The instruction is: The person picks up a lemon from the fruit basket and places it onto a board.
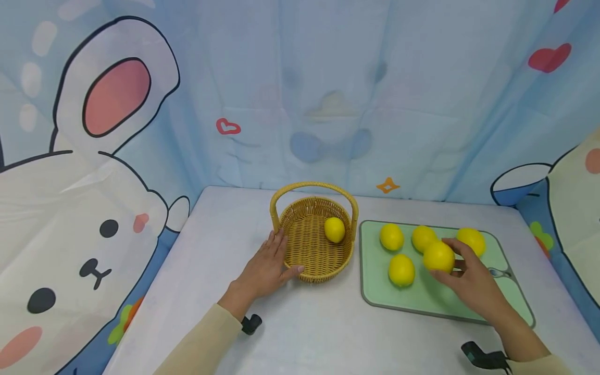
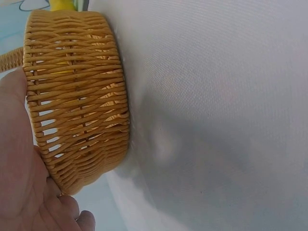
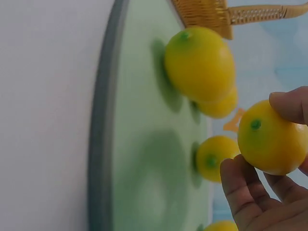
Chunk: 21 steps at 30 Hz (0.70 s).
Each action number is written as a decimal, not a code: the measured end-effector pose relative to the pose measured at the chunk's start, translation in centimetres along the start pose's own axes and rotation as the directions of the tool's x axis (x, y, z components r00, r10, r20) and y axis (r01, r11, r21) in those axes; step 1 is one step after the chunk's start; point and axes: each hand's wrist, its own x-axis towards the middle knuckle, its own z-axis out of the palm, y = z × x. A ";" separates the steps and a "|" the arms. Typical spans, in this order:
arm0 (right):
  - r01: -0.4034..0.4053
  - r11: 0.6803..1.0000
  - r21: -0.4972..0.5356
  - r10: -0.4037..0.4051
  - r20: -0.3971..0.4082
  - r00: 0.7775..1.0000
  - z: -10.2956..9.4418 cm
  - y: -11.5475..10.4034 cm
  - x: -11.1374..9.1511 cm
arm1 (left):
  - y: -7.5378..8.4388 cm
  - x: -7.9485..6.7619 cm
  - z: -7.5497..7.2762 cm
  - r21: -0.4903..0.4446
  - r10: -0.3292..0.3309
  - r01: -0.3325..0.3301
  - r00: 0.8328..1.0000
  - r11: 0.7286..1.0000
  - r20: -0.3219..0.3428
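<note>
In the head view my right hand (image 1: pixel 471 281) grips a yellow lemon (image 1: pixel 438 257) between thumb and fingers. The right wrist view shows this lemon (image 3: pixel 272 137) raised off the green cutting board (image 1: pixel 379 291), its green tip facing the camera. Several more lemons lie on the board, one of them (image 1: pixel 401 270) near its front left. My left hand (image 1: pixel 264 265) rests against the left side of the wicker basket (image 1: pixel 309 255), fingers extended along the rim and thumb at the front edge. One lemon (image 1: pixel 335 229) sits inside the basket at the right.
The basket's arched handle (image 1: pixel 314 184) stands up at the back. A grey rim edges the board, and a small metal loop (image 1: pixel 499 273) shows at its right, partly behind my hand. White cloth (image 1: pixel 319 333) covers the table; a blue printed curtain (image 1: pixel 328 78) hangs behind.
</note>
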 end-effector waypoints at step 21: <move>-0.104 0.993 -0.061 0.112 0.157 0.981 1.0 2.7 0.2 | -0.1 0.1 0.1 0.009 0.004 -0.004 1.000 1.000 -0.002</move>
